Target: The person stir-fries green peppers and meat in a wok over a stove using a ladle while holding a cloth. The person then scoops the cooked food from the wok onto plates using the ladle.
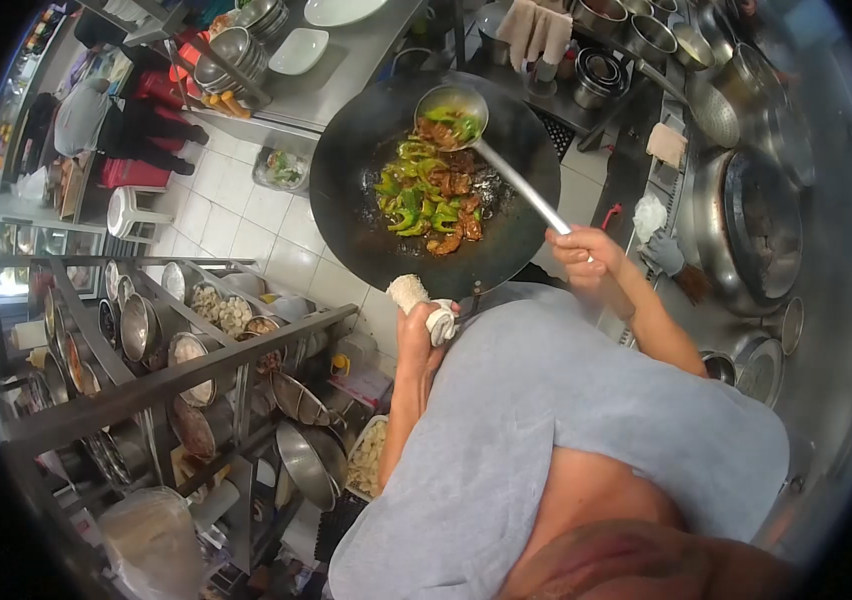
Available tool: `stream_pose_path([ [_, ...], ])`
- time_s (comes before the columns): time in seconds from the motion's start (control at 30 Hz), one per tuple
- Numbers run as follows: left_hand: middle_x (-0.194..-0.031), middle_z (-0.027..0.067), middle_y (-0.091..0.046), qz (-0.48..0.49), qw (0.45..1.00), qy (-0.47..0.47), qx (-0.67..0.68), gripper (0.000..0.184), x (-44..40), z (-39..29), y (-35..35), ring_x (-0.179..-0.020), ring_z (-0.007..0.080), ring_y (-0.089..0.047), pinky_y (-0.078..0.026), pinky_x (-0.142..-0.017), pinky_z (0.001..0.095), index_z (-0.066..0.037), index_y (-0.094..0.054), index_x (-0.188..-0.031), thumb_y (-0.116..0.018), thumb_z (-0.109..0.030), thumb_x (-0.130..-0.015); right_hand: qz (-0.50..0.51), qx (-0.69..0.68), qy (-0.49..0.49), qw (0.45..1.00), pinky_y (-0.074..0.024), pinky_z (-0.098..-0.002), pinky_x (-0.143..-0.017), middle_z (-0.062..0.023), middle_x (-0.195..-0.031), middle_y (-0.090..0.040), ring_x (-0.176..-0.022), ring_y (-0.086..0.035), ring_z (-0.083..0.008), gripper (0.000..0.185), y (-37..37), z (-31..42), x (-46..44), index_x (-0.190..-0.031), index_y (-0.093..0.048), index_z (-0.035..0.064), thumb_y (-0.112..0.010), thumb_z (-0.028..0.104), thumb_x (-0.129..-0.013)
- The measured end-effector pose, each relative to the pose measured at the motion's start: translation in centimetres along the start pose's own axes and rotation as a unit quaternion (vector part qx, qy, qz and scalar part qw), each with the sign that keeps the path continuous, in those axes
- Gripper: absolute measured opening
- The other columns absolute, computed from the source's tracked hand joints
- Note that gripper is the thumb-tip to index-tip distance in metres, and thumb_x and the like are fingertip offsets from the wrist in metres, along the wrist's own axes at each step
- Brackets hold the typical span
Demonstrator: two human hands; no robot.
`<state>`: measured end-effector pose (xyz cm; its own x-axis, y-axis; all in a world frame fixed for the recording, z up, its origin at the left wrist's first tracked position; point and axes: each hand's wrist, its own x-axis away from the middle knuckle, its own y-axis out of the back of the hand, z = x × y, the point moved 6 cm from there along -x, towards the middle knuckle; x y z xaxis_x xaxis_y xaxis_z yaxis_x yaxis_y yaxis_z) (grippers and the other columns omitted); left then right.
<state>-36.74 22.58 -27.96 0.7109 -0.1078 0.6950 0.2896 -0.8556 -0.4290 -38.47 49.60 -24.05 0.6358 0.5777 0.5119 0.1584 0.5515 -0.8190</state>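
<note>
A large dark wok (346, 200) is at the centre, with green peppers and browned meat (431, 195) inside. My left hand (414, 335) is closed around a pale folded cloth (409, 293) at the wok's near edge. My right hand (586, 254) grips the long handle of a metal ladle (521, 185). Some peppers and meat lie in the ladle's bowl, which is over the far part of the wok.
Left, a metal rack (196, 375) holds bowls of ingredients. A steel counter (351, 55) with white plates stands beyond the wok. Pots, strainers and a large round steel vessel (711, 235) are on the right. A person (86, 120) is at the far left.
</note>
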Motion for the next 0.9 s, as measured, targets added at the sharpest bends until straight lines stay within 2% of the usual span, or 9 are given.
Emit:
stream_pose_path([
  [0.03,-0.075,0.0189,-0.060,0.000,1.000,-0.001,0.000,0.030,0.0,-0.1,0.0,-0.063,0.0258,-0.062,-0.050,-0.053,0.0340,0.007,-0.043,-0.101,-0.047,-0.003,-0.073,-0.086,0.134,0.022,0.987,-0.0305,-0.0244,-0.029,0.0037,-0.057,-0.038,-0.033,-0.034,-0.0042,0.006,-0.8,1.4,0.5,-0.089,-0.043,0.0087,-0.049,0.008,-0.089],
  [0.07,-0.075,0.0184,-0.059,0.009,1.000,-0.009,0.002,0.029,-0.1,-0.2,-0.1,-0.063,0.0258,-0.062,-0.050,-0.053,0.0339,0.006,-0.043,-0.101,-0.047,-0.002,-0.074,-0.085,0.135,0.022,0.987,-0.0305,-0.0244,-0.029,0.0037,-0.057,-0.038,-0.033,-0.034,-0.0042,0.006,-0.8,2.1,0.0,-0.089,-0.043,0.0087,-0.049,0.008,-0.089],
  [0.13,-0.075,0.0180,-0.059,0.019,1.000,-0.019,0.004,0.028,0.1,-0.6,-0.5,-0.063,0.0258,-0.062,-0.050,-0.052,0.0338,0.005,-0.043,-0.101,-0.047,-0.002,-0.074,-0.228,0.479,0.072,0.845,-0.0350,-0.0270,-0.031,0.0011,-0.057,-0.041,-0.035,-0.038,-0.0081,0.009,0.1,4.7,-0.2,-0.087,-0.042,0.0067,-0.051,0.008,-0.084],
  [0.27,-0.081,0.0182,-0.062,0.059,0.996,-0.068,-0.016,0.027,-1.0,-2.0,-2.5,-0.069,0.0258,-0.063,-0.052,-0.058,0.0337,0.006,-0.047,-0.102,-0.047,-0.003,-0.077,-0.234,0.539,0.033,0.809,-0.0379,-0.0296,-0.034,-0.0009,-0.058,-0.042,-0.037,-0.041,-0.0104,0.013,-1.1,2.7,-1.5,-0.086,-0.040,0.0042,-0.050,0.008,-0.081],
  [0.4,-0.079,0.0154,-0.059,0.073,0.993,-0.088,-0.006,0.023,-4.8,-2.0,-4.1,-0.065,0.0255,-0.063,-0.053,-0.055,0.0351,0.003,-0.045,-0.101,-0.047,-0.001,-0.078,-0.117,0.248,-0.062,0.960,-0.0268,-0.0244,-0.033,0.0036,-0.059,-0.037,-0.038,-0.034,-0.0038,0.008,-2.2,-2.5,-1.0,-0.086,-0.042,0.0105,-0.049,0.008,-0.084],
  [0.53,-0.079,0.0146,-0.058,0.070,0.993,-0.098,-0.014,0.024,-5.0,-1.4,-4.6,-0.064,0.0250,-0.063,-0.053,-0.053,0.0353,0.002,-0.044,-0.101,-0.047,-0.001,-0.078,-0.111,0.195,-0.084,0.971,-0.0244,-0.0232,-0.032,0.0046,-0.058,-0.038,-0.037,-0.032,-0.0019,0.006,-2.0,-4.0,0.5,-0.086,-0.044,0.0119,-0.047,0.007,-0.088],
  [0.7,-0.077,0.0099,-0.054,0.056,0.994,-0.089,0.011,0.022,-4.7,-1.1,-5.2,-0.062,0.0212,-0.059,-0.050,-0.049,0.0341,-0.002,-0.044,-0.098,-0.047,0.000,-0.076,-0.077,-0.059,-0.116,0.988,-0.0273,-0.0223,-0.031,0.0078,-0.057,-0.038,-0.034,-0.034,-0.0020,0.004,-1.5,-4.6,0.6,-0.092,-0.046,0.0118,-0.045,0.008,-0.093],
  [0.8,-0.076,0.0056,-0.051,0.054,0.995,-0.082,0.011,0.019,-4.7,-1.2,-5.0,-0.059,0.0167,-0.055,-0.046,-0.047,0.0325,-0.004,-0.045,-0.094,-0.047,0.000,-0.075,-0.036,-0.064,-0.130,0.989,-0.0297,-0.0217,-0.031,0.0079,-0.058,-0.037,-0.033,-0.034,-0.0017,0.003,-2.5,-4.6,0.3,-0.094,-0.045,0.0114,-0.045,0.008,-0.093],
  [0.9,-0.072,0.0131,-0.057,0.060,0.994,-0.095,0.004,0.020,-6.0,-0.9,-4.9,-0.059,0.0257,-0.062,-0.051,-0.049,0.0351,-0.001,-0.044,-0.096,-0.048,-0.001,-0.076,-0.060,0.006,-0.116,0.991,-0.0323,-0.0213,-0.031,0.0074,-0.058,-0.038,-0.033,-0.035,-0.0019,0.003,-4.2,-4.3,0.7,-0.094,-0.045,0.0105,-0.043,0.009,-0.093],
])
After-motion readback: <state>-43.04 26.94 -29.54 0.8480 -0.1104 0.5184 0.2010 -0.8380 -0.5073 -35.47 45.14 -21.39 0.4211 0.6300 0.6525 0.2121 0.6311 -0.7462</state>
